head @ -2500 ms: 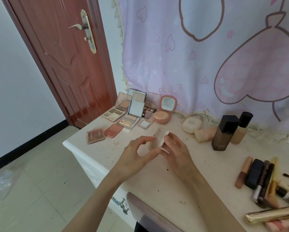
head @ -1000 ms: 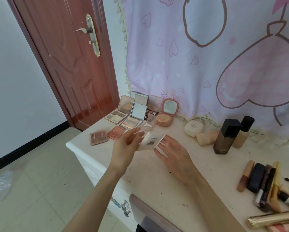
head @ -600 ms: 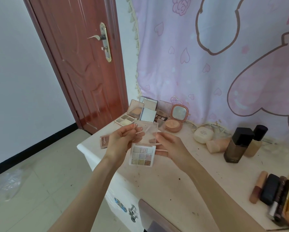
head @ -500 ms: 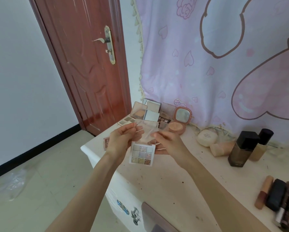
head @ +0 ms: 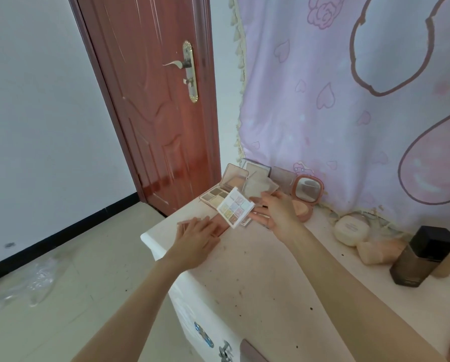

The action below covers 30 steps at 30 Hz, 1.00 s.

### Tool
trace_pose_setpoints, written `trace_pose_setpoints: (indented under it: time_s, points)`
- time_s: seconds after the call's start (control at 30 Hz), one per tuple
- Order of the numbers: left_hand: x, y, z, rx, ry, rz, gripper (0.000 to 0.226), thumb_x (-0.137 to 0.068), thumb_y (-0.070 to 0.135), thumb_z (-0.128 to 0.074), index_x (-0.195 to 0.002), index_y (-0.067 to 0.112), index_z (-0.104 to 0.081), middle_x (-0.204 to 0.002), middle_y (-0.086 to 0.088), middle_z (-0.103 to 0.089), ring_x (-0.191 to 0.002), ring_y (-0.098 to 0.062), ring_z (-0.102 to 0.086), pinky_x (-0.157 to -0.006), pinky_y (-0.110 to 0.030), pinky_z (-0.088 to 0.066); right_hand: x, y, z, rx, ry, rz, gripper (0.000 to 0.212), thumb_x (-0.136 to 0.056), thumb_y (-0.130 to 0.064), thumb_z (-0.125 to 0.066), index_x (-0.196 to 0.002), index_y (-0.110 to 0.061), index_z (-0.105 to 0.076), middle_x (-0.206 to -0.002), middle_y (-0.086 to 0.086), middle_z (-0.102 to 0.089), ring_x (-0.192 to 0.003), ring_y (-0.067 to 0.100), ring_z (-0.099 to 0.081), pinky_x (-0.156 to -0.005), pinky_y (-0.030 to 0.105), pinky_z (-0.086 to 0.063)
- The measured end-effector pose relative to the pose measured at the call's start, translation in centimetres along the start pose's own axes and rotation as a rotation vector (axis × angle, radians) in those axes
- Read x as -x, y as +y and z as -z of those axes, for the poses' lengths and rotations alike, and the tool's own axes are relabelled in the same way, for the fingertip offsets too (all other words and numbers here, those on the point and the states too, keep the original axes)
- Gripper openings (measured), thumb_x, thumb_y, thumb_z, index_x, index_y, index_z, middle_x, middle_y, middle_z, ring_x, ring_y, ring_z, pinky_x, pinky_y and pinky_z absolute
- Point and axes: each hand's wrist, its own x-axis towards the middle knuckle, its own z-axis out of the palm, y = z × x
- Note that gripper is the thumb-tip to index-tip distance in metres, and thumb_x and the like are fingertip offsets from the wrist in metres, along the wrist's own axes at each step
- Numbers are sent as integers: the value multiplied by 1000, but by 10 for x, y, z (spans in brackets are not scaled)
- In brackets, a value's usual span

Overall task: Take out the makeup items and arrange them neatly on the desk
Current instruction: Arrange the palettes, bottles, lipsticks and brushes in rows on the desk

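While the right hand (head: 276, 212) holds the open nine-pan palette (head: 235, 210) tilted above the desk (head: 258, 270), just in front of the round mirror compact (head: 307, 190), the left hand (head: 196, 237) lies flat with straight fingers on the pink compacts (head: 220, 226) left of it.

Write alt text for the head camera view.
The right hand holds an open nine-pan eyeshadow palette above the desk, while the left hand rests flat on pink compacts beside other open palettes.
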Motion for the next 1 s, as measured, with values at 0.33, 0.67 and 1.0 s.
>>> trace_pose_setpoints:
  time_s: [0.33,0.67,1.0]
  points:
    - [17,19,3,207,7,-99,43,-98,34,-36,-139,22,-37,-146,-4,-33,-135,-23,-23,-111,-33,-9,-37,2,-27,81,-44,4,7,-97,-9,-43,-91,-8,-46,-85,13,-66,-70,24,-68,-59,35,-57]
    - [-14,-14,21,532,224,393,117,-67,51,-75,-147,15,3,-153,-7,-16,-140,-26,-17,-111,-44,-20,-55,31,-78,189,-191,-112,21,-98,-1,-33,-112,-8,-47,-84,10,-63,-70,20,-66,-49,29,-55]
    - [-38,-26,12,389,209,448,91,-79,48,-63,-146,17,-9,-144,-10,-31,-136,-28,-24,-110,-46,-19,-73,40,-80,618,-93,64,13,-95,-6,-41,-104,-3,-50,-110,19,-60,-96,32,-64,-80,44,-56]
